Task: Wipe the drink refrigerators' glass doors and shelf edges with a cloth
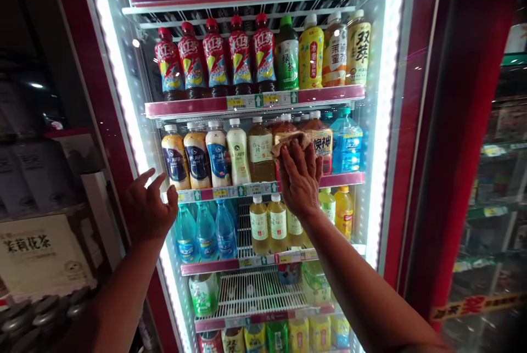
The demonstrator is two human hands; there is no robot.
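Observation:
My right hand (300,180) presses a crumpled brownish cloth (283,143) flat against the glass front of a lit drinks fridge, with its fingers pointing up. Behind the cloth stand bottles on the middle shelf, partly covered by the hand. My left hand (151,205) is raised at the left side of the fridge, near the bright light strip (119,62). Its fingers are apart and slightly bent, with nothing in them. Whether it touches the glass, I cannot tell.
Red-capped tea bottles (212,62) line an upper shelf; blue bottles (206,232) stand lower left. A red frame (109,122) borders the fridge. At left is a pale carton (41,259) above dark round lids; at right, another glass-fronted shelf unit (489,177).

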